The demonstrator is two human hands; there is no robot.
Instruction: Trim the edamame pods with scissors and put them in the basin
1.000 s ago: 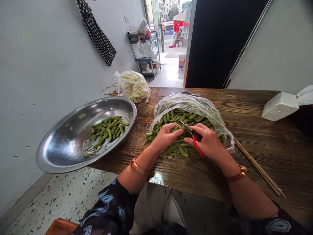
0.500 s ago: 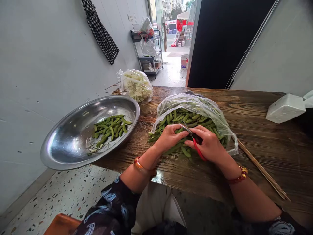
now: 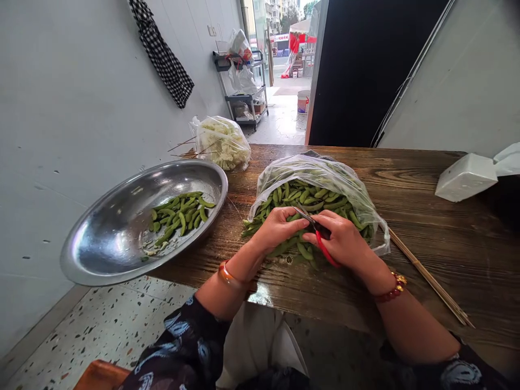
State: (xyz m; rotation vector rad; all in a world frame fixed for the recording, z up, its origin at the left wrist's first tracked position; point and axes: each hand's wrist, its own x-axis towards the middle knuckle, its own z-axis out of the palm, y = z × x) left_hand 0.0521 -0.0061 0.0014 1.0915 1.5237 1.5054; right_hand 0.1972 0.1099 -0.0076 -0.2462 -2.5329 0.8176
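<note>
My right hand [image 3: 343, 238] is closed around a pair of scissors [image 3: 322, 246] with red handles, the blades pointing up and left. The blades reach the fingertips of my left hand [image 3: 278, 230], which pinches a green edamame pod [image 3: 291, 218], mostly hidden by the fingers. Both hands are just in front of a clear plastic bag [image 3: 280, 168] lying on its side, its mouth towards me. Many edamame pods [image 3: 303, 189] fill the bag, and a few loose ones [image 3: 304, 251] lie on the table below my hands.
On the left, a wide steel basin [image 3: 105, 233] sits tilted and holds some pods. A bag of cauliflower [image 3: 223, 143] and thin skewers stand behind it. Bamboo sticks [image 3: 430, 279] lie on the wooden table [image 3: 418, 200] at right, a white box [image 3: 465, 176] beyond them.
The view has shifted slightly, so everything appears a little further left. My hands keep nearly the same pose, with the scissors still at my left fingertips.
</note>
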